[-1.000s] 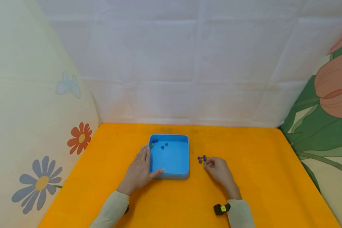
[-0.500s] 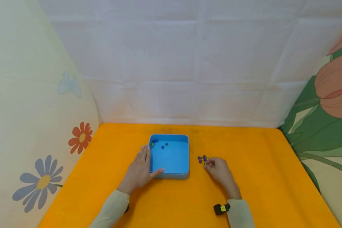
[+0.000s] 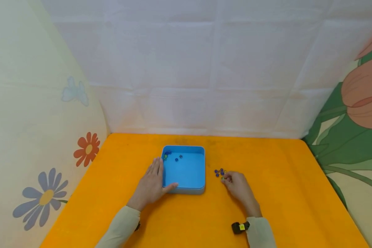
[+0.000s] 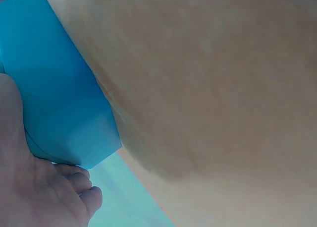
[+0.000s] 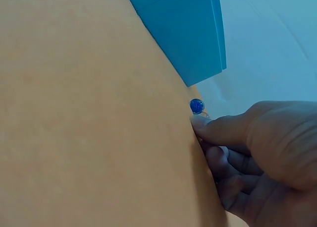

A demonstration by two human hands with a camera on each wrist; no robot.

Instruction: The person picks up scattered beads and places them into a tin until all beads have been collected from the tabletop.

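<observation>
A square blue box stands on the table with several small glass marbles inside, mostly toward its far left corner. My left hand rests against the box's left wall, fingers straight along the side and thumb over the near rim. To the right of the box lies a small cluster of blue and amber marbles. At its near edge my right hand pinches a greenish-yellow marble between thumb and fingers, down at the table. In the right wrist view a blue marble shows just beyond the thumb; the pinched one is hidden there.
An orange cloth covers the table. A white sheet hangs behind its far edge, and flower-printed cloths hang at both sides. A black wrist strap sits by the right sleeve.
Almost nothing differs. Both hands keep their places, the right one still at the greenish-yellow marble; the whole head view has shifted very slightly.
</observation>
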